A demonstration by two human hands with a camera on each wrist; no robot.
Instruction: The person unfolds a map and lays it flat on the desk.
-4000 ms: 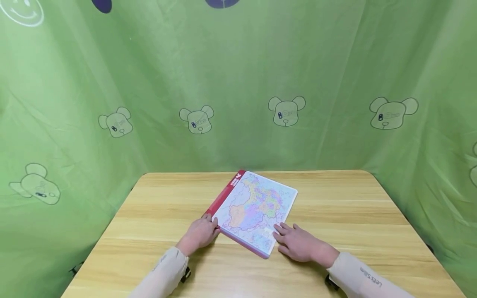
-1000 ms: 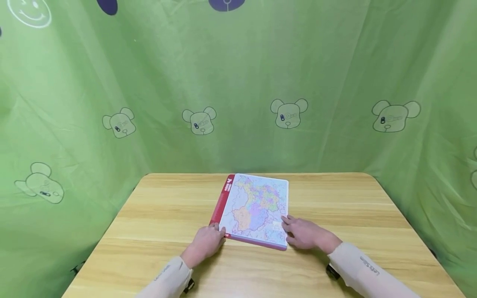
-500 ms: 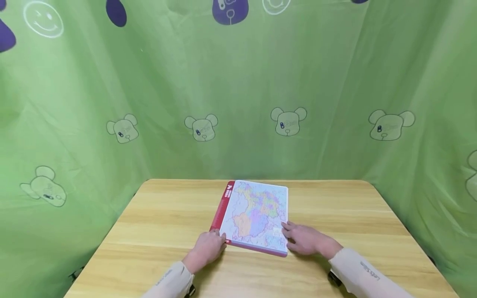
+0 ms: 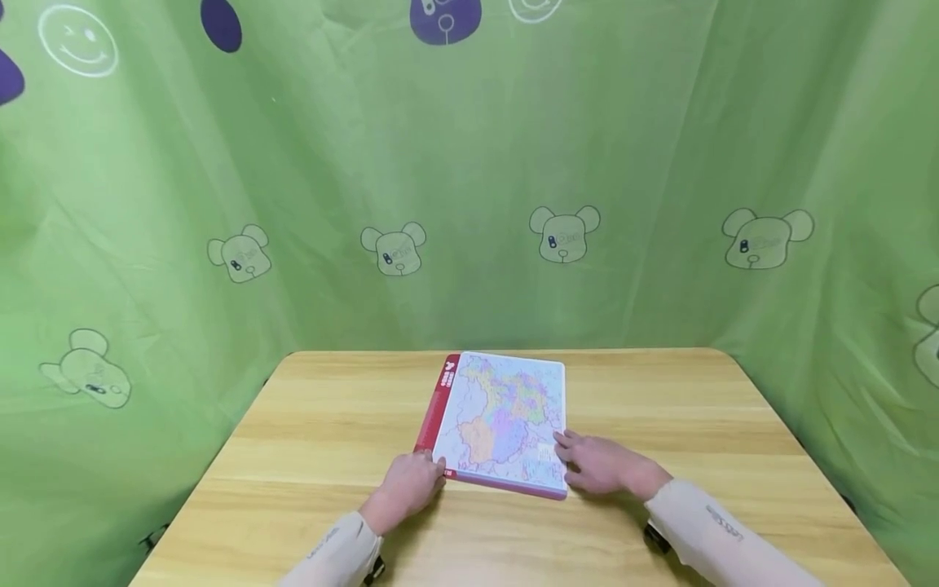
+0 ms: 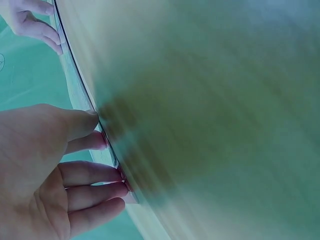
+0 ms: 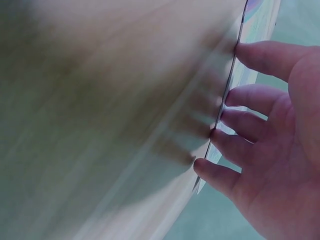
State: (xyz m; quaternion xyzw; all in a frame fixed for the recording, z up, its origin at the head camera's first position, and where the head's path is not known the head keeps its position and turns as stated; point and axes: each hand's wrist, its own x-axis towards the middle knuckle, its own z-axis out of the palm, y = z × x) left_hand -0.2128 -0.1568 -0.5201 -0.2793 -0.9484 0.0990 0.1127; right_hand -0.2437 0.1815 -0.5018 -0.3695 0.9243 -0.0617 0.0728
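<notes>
A flat, stiff-looking map sheet [image 4: 502,424] with a coloured printed map and a red strip along its left side lies on the wooden table. It sits slightly askew. My left hand [image 4: 407,485] is at its near left corner, with the thumb at the front edge and the fingers by the red strip. In the left wrist view, the left hand's fingertips [image 5: 120,189] touch the sheet's thin edge. On the opposite side my right hand [image 4: 605,465] rests against the right edge near the front. The right wrist view shows its spread fingertips [image 6: 220,135] along that edge.
The light wooden table [image 4: 660,391] has rounded far corners. Behind it and on both sides hangs a green curtain [image 4: 469,277] printed with bear heads. A black strap [image 4: 374,568] shows under the left sleeve, and a black device [image 4: 655,538] under the right one.
Since the earliest frame, the map sheet has turned counterclockwise on the table, its far end going left. Both hands moved with it. Over the last second, the sheet and hands stay nearly still while the view tilts slightly.
</notes>
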